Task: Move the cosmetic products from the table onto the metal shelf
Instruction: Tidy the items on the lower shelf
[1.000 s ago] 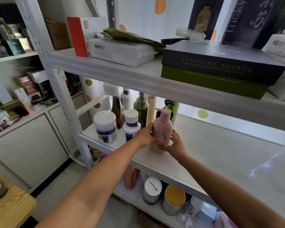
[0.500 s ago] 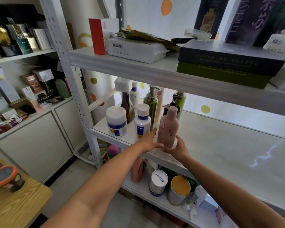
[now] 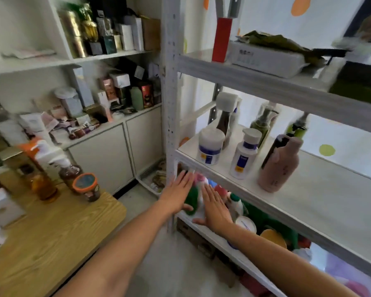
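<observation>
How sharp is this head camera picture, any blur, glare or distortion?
Head view: motion blur smears the bottles on the wooden table; the pink bottle on the metal shelf is sharper; backlight washes out the wall behind it; the wide lens skews the shelf lines.

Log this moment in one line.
pink plastic pump bottle: upright on white metal shelf | left hand: open, empty | right hand: open, empty

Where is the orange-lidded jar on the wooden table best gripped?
Probably take the jar around its round body just below the lid, coming from the front right, its open side. It stands upright near the table edge, with a brown pump bottle close behind.
</observation>
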